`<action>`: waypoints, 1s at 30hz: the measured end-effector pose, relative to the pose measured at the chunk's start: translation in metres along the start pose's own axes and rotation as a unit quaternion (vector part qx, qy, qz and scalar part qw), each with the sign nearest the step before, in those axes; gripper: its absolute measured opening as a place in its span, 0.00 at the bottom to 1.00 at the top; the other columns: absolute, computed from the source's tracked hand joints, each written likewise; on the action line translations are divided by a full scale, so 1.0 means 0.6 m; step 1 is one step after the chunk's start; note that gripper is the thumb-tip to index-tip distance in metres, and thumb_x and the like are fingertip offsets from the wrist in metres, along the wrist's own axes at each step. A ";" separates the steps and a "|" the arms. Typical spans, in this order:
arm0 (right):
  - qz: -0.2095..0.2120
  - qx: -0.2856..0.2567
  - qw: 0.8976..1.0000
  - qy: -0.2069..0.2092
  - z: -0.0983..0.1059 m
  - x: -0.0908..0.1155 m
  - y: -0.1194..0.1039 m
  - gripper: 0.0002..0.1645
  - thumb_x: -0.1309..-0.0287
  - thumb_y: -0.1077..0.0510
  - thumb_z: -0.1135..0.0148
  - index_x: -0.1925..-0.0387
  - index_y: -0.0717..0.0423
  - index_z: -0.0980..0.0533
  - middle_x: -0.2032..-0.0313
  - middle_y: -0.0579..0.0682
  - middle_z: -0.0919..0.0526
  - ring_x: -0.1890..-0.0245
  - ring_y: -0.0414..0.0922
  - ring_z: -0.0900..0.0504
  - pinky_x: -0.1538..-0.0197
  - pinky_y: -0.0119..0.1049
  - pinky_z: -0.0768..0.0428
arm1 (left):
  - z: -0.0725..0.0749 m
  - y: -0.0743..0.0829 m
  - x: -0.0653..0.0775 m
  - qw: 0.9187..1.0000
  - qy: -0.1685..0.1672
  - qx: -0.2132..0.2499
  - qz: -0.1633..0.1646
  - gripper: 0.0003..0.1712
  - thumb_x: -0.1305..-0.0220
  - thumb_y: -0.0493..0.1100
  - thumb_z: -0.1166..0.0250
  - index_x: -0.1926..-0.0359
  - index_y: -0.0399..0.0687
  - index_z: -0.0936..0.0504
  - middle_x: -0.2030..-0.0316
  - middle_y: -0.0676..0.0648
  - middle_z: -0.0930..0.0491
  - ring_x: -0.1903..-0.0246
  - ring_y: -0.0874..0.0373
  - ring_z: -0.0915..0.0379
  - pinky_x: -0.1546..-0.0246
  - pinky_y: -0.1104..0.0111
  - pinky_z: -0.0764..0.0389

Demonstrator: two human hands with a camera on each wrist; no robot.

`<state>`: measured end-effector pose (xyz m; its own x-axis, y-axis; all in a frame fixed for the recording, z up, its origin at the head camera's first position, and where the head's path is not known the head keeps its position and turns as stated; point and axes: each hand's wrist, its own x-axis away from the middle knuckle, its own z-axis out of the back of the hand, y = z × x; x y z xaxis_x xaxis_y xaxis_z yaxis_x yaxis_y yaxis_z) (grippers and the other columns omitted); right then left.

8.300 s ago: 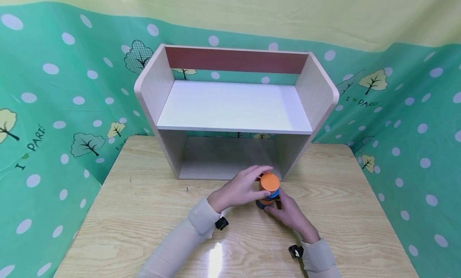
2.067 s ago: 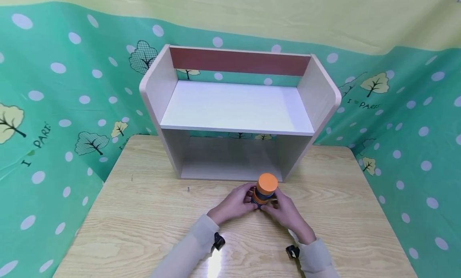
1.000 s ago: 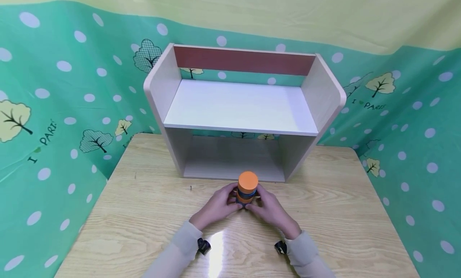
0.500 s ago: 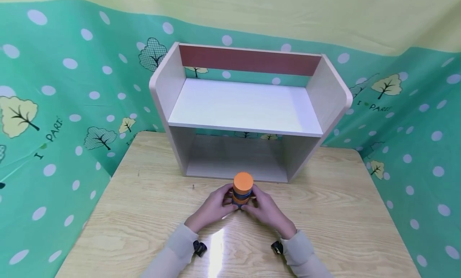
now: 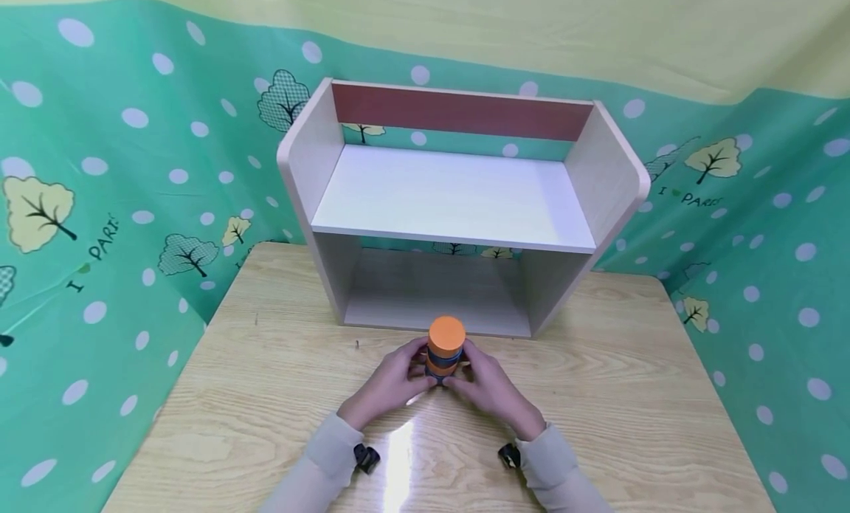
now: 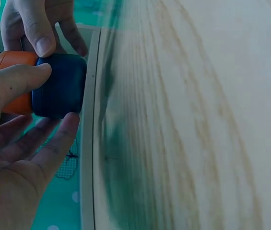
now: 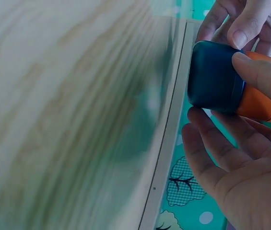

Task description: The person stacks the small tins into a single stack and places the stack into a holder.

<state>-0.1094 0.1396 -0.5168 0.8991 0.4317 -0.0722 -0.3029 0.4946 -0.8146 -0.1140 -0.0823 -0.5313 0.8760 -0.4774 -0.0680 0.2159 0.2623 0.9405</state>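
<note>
Two small dark blue jars with orange lids stand stacked upright on the table, just in front of the shelf. The upper jar (image 5: 446, 336) shows mostly its orange lid in the head view. Below it, the lower jar (image 6: 61, 91) has a dark blue, rounded body. My left hand (image 5: 393, 382) holds the lower jar from the left, thumb on its near side. From the right, my right hand (image 5: 490, 386) grips the same jar, its thumb (image 7: 257, 72) across the body near the orange lid. Fingers hide parts of both sides of the stack.
A two-level shelf unit (image 5: 451, 195) with pale side panels and a reddish back strip stands behind the stack. The light wood table (image 5: 279, 395) spreads to both sides. A green patterned cloth (image 5: 133, 166) hangs around the back and sides.
My left hand has come down from the upper jar to the lower one. Both hands have shifted the stack to the left; over the last half second it has hardly moved.
</note>
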 end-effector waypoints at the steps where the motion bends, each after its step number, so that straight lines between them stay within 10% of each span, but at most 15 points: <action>1: 0.003 0.001 1.000 0.001 0.001 0.000 -0.001 0.33 0.42 0.62 0.27 0.37 0.52 0.31 0.48 0.48 0.19 0.49 0.44 0.20 0.48 0.46 0.18 | 0.001 0.002 0.000 1.000 0.000 0.000 0.001 0.39 0.38 0.33 0.30 0.29 0.43 0.35 0.44 0.44 0.23 0.46 0.52 0.23 0.48 0.68 0.20; 30: 0.031 -0.012 0.999 0.013 0.031 0.007 -0.037 0.38 0.41 0.58 0.27 0.32 0.49 0.35 0.45 0.46 0.20 0.49 0.44 0.21 0.47 0.53 0.19 | 0.026 0.055 0.000 0.999 -0.011 -0.048 -0.021 0.40 0.37 0.39 0.28 0.27 0.50 0.36 0.42 0.50 0.24 0.43 0.59 0.25 0.44 0.65 0.21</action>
<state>-0.1046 0.1443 -0.4881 0.8868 0.4409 -0.1389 -0.3515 0.4479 -0.8221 -0.1137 -0.0866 -0.4949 0.8563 -0.5072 -0.0977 0.2925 0.3201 0.9011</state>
